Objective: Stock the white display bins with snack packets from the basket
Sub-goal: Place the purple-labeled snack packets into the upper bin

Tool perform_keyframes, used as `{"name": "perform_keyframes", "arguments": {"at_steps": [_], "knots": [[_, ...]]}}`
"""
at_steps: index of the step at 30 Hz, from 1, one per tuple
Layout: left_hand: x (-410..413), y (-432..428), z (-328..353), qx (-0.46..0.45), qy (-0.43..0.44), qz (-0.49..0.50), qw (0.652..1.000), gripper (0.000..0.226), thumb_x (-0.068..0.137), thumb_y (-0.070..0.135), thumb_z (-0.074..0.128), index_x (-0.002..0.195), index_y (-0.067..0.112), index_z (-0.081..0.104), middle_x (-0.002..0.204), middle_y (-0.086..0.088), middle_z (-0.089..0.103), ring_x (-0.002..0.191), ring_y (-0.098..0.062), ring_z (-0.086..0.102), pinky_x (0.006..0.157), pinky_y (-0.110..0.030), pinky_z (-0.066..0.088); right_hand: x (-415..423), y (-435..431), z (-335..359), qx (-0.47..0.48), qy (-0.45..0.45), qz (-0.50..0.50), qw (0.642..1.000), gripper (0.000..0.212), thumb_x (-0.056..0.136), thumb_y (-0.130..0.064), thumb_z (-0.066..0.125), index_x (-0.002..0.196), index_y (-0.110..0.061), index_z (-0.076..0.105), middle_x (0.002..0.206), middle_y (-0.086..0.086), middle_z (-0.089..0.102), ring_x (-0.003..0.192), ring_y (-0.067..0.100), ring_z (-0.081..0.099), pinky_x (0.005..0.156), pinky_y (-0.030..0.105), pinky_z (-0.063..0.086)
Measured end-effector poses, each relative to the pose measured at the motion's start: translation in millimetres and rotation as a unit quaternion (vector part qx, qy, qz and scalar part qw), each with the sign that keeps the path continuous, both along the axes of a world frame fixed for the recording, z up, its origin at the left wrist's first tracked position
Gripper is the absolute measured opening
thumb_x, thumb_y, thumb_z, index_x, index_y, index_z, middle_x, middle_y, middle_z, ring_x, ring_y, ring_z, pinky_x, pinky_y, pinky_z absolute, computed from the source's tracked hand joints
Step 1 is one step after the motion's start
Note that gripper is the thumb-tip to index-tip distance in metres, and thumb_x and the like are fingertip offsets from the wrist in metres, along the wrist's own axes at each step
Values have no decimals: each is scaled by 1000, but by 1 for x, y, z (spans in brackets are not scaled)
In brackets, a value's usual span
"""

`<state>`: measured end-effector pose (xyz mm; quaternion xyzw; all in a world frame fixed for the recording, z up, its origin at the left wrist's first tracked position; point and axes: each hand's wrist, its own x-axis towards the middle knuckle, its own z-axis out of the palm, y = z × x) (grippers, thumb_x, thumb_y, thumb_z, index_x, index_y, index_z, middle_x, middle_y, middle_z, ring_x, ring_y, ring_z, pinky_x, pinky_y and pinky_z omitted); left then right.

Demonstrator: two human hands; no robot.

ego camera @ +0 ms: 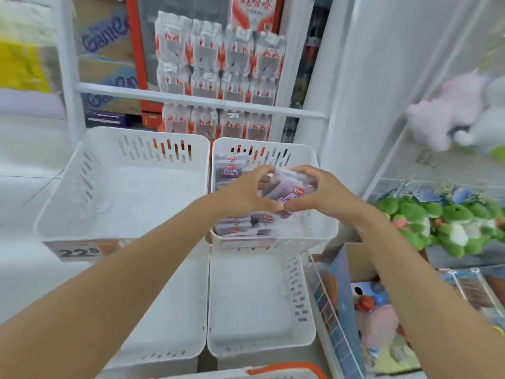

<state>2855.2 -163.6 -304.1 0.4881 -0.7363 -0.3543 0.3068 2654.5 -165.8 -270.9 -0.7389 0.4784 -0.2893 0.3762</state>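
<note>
At the bottom edge the basket (284,368) shows its orange handle. Beyond it, the left hand (243,195) and the right hand (318,192) together hold a bundle of purple snack packets (289,187), fingers curled round it, over the upper right bin (325,231), where more packets (237,228) lie. Wrapped drink packs (218,64) stand behind.

A white tube rack (191,101) carries it all, its rail crossing at twelve o'clock. Two slotted bins sit just beside each other on top: the upper left bin (131,203) at nine o'clock, with a price tag (79,251) on its front, and the upper right bin (322,228) at centre, with purple snack packets (235,228) inside. At six o'clock sit the lower left bin (177,310) and the lower right bin (259,305).
</note>
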Motion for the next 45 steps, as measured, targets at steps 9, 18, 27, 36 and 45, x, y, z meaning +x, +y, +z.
{"name": "perform_keyframes", "arguments": {"at_steps": [9,18,27,36,45], "knots": [[20,-7,-51,-55,-274,-6,960,57,84,46,69,137,35,51,155,10,32,142,-15,31,114,-32,25,-29,-35,-36,-46,298,9,953,58,69,-16,84,115,-23,50,98,2,58,85,21,55,73,33,46],[18,-7,-55,-54,-279,12,959,50,84,46,70,131,39,55,157,11,30,141,-16,33,116,-36,28,-37,-34,-46,64,318,50,945,43,78,-19,72,114,-30,50,109,1,56,91,18,57,74,30,47],[17,-6,-53,-49,-271,18,961,48,83,44,71,128,39,58,156,13,30,141,-15,34,115,-35,29,-39,-50,-67,155,212,79,962,22,89,-35,67,109,-34,58,128,-5,51,113,16,55,103,39,45],[17,-5,-54,-54,-265,21,963,46,83,45,72,126,40,59,155,14,32,139,-15,36,114,-37,31,-26,-47,-66,156,280,63,945,25,87,-29,72,106,-31,56,130,-2,49,108,16,54,92,32,46],[16,-8,-56,-58,-271,28,960,48,81,46,73,126,39,59,155,12,32,139,-16,36,114,-38,33,-28,-43,-62,114,164,18,980,36,81,-27,78,111,-34,60,135,-6,46,124,13,43,102,32,38]]}}
